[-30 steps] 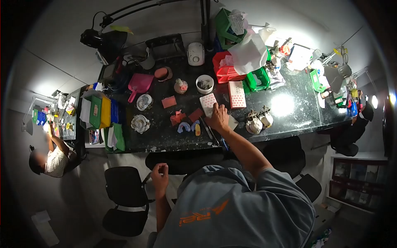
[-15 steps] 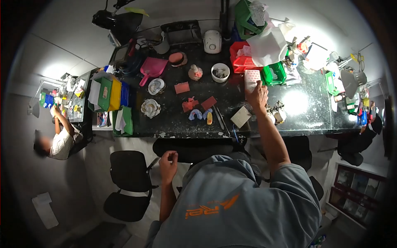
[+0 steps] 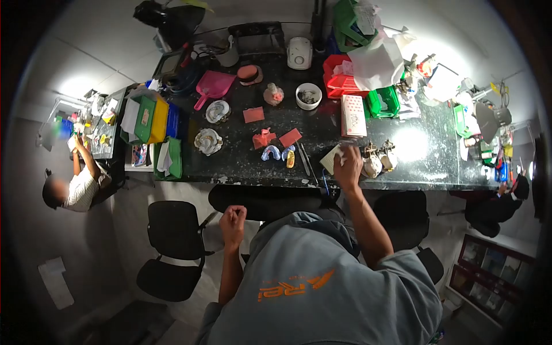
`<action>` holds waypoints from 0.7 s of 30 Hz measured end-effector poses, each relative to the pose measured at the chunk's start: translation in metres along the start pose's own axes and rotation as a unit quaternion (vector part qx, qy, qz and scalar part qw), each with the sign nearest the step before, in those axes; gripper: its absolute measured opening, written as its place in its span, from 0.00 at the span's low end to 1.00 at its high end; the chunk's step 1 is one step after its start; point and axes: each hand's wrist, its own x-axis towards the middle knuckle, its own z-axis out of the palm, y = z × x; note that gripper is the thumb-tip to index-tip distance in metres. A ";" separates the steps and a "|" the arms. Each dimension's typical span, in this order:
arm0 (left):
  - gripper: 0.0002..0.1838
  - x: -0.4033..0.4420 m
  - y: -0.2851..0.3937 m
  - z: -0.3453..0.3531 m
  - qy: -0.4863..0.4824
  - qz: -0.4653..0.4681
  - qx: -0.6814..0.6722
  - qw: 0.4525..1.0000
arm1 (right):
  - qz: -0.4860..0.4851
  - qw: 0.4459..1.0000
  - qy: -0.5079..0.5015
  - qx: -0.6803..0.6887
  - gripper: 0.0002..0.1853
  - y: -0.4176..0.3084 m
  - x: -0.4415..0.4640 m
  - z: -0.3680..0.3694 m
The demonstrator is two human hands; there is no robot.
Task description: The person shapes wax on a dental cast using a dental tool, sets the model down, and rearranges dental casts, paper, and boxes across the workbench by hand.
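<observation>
My right hand [image 3: 348, 168] is over the front edge of the black workbench, fingers curled together, partly covering a beige square pad [image 3: 330, 159]. Whether it grips anything cannot be made out. A white box with a pink pattern [image 3: 353, 117] lies just beyond it. To its right stand plaster dental casts on metal articulators [image 3: 379, 158]. Closer to my body, off the bench, my left hand [image 3: 233, 226] is closed, its fingers bent inward; any content is hidden. Left of the pad lie a slim metal tool [image 3: 305, 159], a blue dental impression [image 3: 271, 153] and a yellowish dental piece [image 3: 290, 158].
Pink wax sheets [image 3: 290, 137], a white bowl [image 3: 309, 96] and plaster pieces [image 3: 208, 142] sit mid-bench. Behind are a pink dustpan [image 3: 215, 85] and red [image 3: 339, 80] and green bins [image 3: 384, 102]. Black chairs [image 3: 172, 230] stand nearby; co-workers [image 3: 83, 190] sit at both sides.
My right hand has left the patterned box and come back toward me, over the beige pad. My left hand stays closed in about the same place.
</observation>
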 end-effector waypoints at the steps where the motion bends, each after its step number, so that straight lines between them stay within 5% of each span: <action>1: 0.14 0.002 0.005 -0.001 -0.013 -0.017 0.021 1.000 | 0.024 0.998 -0.045 0.021 0.09 0.001 -0.017 0.005; 6: 0.14 0.011 -0.007 0.011 -0.051 0.028 0.040 0.998 | 0.006 0.987 -0.098 0.125 0.03 -0.014 -0.084 0.013; 12: 0.25 0.010 -0.005 0.003 -0.094 -0.009 0.091 0.991 | 0.064 0.974 -0.213 0.041 0.08 -0.025 -0.087 -0.003; 15: 0.21 0.009 0.006 -0.002 -0.121 -0.047 0.085 0.988 | 0.052 0.974 -0.214 0.043 0.12 -0.025 -0.083 -0.007; 21: 0.08 0.005 -0.029 0.010 0.016 0.068 0.076 0.995 | 0.049 0.967 -0.249 0.010 0.21 -0.016 -0.081 -0.005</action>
